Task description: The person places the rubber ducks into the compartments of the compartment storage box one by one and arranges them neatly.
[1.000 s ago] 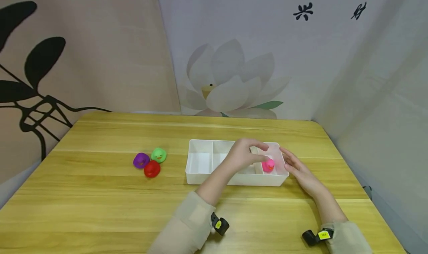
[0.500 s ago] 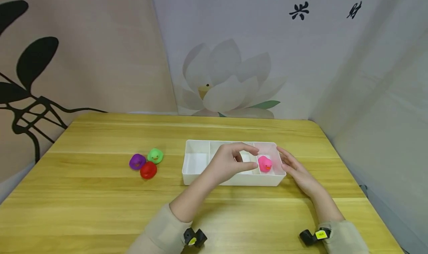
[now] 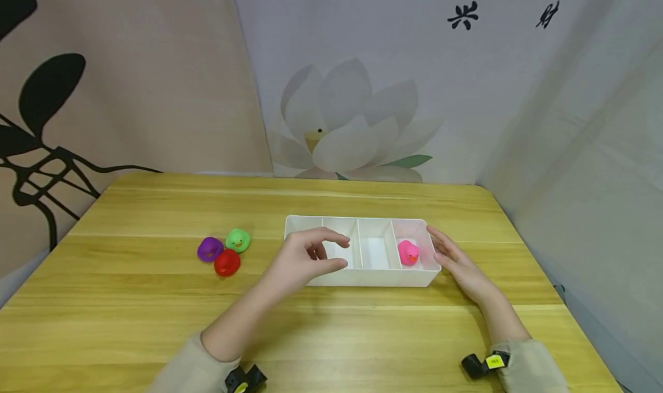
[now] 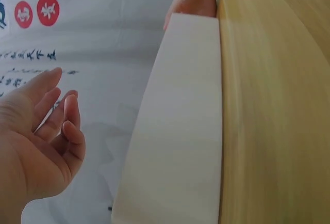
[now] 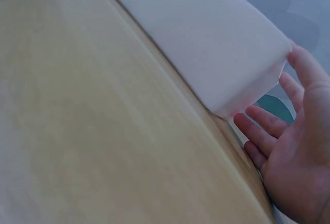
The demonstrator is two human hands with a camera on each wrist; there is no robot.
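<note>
A long white divided box (image 3: pixel 370 278) stands on the wooden table. Inside its rightmost compartment sits a pink rubber duck (image 3: pixel 408 253). My left hand (image 3: pixel 305 258) hovers over the box's left part, holding nothing, thumb and fingers spread apart; it hides much of the leftmost compartment. At the box's right end, my right hand (image 3: pixel 463 269) touches the end wall with extended fingers, and the right wrist view shows the thumb at the upper corner. Left of the box lie a green rubber duck (image 3: pixel 237 240), a round red toy (image 3: pixel 227 263) and a purple toy (image 3: pixel 210 249), close together.
The wooden table (image 3: pixel 362 341) reaches back to a printed cloth backdrop (image 3: pixel 207 94) with a lotus and dark leaves. Another cloth (image 3: pixel 585 151) hangs along the right side. A small black camera (image 3: pixel 246 378) is worn on the left wrist, another (image 3: pixel 485 364) on the right.
My left hand has moved left, away from the pink duck, which stays in the rightmost compartment. The right hand remains at the box's end. The head view has shifted slightly.
</note>
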